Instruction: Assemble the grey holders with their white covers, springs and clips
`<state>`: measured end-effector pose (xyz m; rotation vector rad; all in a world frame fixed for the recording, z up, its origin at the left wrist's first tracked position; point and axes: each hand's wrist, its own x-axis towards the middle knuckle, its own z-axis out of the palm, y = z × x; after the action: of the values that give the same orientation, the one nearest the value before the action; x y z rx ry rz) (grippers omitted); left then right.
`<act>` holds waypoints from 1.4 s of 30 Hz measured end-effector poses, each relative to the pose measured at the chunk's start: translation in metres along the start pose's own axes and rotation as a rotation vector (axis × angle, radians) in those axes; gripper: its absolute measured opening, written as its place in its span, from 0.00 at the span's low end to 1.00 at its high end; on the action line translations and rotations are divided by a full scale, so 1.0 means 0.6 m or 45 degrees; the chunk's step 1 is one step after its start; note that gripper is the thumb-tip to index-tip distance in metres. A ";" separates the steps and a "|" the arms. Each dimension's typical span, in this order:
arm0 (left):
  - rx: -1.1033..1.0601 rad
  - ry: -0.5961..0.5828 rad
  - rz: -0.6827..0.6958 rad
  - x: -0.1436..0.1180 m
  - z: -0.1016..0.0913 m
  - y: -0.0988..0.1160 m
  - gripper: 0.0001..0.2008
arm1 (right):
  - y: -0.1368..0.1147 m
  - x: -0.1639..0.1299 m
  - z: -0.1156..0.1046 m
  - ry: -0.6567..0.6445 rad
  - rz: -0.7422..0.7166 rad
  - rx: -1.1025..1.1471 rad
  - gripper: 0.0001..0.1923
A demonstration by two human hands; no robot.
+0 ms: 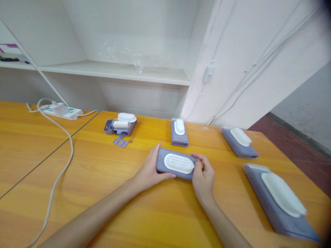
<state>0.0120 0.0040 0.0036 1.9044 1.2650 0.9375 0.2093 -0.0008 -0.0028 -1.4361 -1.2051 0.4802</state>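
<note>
Both hands grip the brush on the surface.
Left hand [151,170] and right hand [203,177] have fingers closed round the brush [178,164] ends; a loose pinch could let it slide.

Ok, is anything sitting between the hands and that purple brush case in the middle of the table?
Nothing visible. The left hand grips the left end of the purple brush case and the right hand its right end, both touching it directly. The other cases lie apart, farther back and off to the right.
</note>
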 end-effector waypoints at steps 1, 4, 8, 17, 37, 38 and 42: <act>0.088 -0.005 0.015 0.001 -0.002 -0.002 0.53 | 0.002 0.001 0.000 -0.011 0.017 0.007 0.12; 0.330 -0.041 0.068 0.002 -0.010 -0.007 0.52 | 0.007 0.002 0.001 -0.038 0.053 0.011 0.12; 0.491 -0.052 0.095 0.006 -0.028 -0.005 0.49 | 0.004 0.004 0.000 -0.100 0.079 -0.024 0.12; 0.553 -0.275 0.239 0.008 -0.081 0.049 0.25 | -0.011 -0.009 -0.021 -0.319 0.123 0.144 0.23; 0.713 -0.128 -0.058 -0.108 -0.061 0.077 0.47 | -0.034 -0.029 0.000 -0.768 0.360 0.677 0.22; 0.681 -0.205 -0.013 -0.119 -0.078 0.075 0.46 | -0.033 -0.029 -0.001 -0.751 0.354 0.673 0.22; 0.613 -0.475 0.116 -0.172 -0.157 0.072 0.33 | -0.026 -0.024 0.000 -0.656 0.375 0.720 0.21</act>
<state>-0.0753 -0.0944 0.0680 2.3832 1.2556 0.2999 0.1976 -0.0158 0.0067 -1.0186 -1.1188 1.3432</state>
